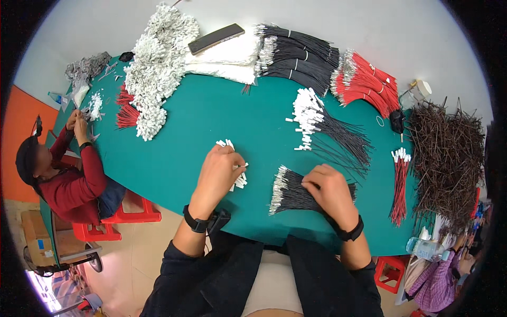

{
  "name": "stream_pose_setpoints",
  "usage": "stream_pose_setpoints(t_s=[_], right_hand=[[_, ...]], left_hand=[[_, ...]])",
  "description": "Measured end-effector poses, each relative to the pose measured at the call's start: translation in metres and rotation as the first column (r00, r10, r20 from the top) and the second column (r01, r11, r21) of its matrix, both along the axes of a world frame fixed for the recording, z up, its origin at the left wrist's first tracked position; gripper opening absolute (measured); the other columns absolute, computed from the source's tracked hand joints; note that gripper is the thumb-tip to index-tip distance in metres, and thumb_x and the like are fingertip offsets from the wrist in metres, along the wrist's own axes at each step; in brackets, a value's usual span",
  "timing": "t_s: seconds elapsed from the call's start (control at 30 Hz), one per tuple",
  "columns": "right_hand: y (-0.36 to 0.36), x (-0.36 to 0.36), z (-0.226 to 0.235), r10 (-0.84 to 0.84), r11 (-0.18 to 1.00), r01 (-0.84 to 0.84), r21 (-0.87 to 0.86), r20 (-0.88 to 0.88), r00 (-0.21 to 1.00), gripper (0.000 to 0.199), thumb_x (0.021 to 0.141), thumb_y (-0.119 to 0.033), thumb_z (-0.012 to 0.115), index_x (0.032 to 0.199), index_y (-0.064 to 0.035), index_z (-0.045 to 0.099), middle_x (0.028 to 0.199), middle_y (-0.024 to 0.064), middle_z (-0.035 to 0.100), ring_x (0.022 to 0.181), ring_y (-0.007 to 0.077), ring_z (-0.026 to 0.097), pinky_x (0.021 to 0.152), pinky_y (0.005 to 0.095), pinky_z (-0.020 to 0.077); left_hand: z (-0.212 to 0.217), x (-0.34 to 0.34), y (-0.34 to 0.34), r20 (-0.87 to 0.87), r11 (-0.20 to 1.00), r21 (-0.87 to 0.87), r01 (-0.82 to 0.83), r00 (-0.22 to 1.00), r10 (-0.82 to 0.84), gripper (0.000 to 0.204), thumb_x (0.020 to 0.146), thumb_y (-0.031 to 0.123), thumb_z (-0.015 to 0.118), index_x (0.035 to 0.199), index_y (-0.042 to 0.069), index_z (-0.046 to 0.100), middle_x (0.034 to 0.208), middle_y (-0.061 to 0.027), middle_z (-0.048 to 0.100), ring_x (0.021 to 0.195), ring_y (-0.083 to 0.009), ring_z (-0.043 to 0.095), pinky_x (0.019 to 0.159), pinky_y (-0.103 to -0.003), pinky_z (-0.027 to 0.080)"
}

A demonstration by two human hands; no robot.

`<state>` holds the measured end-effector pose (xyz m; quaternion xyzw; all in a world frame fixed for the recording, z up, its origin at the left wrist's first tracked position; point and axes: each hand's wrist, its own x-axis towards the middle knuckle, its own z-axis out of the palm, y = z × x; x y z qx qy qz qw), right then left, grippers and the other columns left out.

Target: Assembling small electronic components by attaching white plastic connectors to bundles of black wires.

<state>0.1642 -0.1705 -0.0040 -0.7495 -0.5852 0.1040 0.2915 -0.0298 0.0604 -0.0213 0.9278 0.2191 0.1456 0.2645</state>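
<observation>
Two hands sorting wire parts on a green table.

The left hand (219,171) lies curled over a small heap of white connector housings (238,178), fingertips touching them. The right hand (328,191) rests, fingers bent, on a bundle of black wires (289,193); whether it pinches any wire cannot be told. The bundle lies across the table (211,121), stripped silver ends pointing left. Just beyond lie black wires with white connectors (317,124); to the right, a red wire bundle (400,185) and a brown wire tangle (449,158).
</observation>
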Motion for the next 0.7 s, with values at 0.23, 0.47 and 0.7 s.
stream_pose_setpoints(t_s=[0.23,0.47,0.7], right_hand=[[0.008,-0.017,-0.013,-0.053,0.996,0.054,-0.065,0.018,0.998,0.008,0.082,-0.005,0.075,0.085,-0.0015,0.068,0.086,0.0113,0.062,0.086,0.0331,0.062,0.075,0.0433,0.0521],[0.005,-0.02,-0.009,-0.068,0.996,0.072,0.05,-0.084,0.994,0.006,0.085,-0.002,0.071,0.086,0.0003,0.066,0.086,0.0129,0.067,0.081,0.0362,0.063,0.07,0.0428,0.0518],[-0.003,-0.032,0.03,-0.122,0.974,0.212,0.073,-0.621,0.774,0.005,0.093,0.002,0.067,0.092,0.0007,0.063,0.074,0.0089,0.067,0.059,0.0143,0.061,0.055,0.0272,0.0461]], left_hand=[[-0.021,0.018,-0.005,-0.068,0.991,0.133,0.021,0.998,-0.012,0.012,0.076,0.007,0.081,0.084,0.003,0.073,0.088,-0.0108,0.063,0.094,-0.0328,0.058,0.086,-0.043,0.049],[0.002,0.018,-0.012,-0.118,0.97,-0.223,-0.097,0.99,0.072,0.01,0.081,0.005,0.079,0.087,0.001,0.072,0.088,-0.0096,0.072,0.077,-0.024,0.068,0.072,-0.032,0.054],[0.014,0.033,-0.032,0.352,0.298,-0.918,0.262,0.886,0.304,0.013,0.091,-0.002,0.073,0.104,-0.004,0.074,0.094,-0.0109,0.076,0.082,-0.0157,0.072,0.075,-0.028,0.059]])
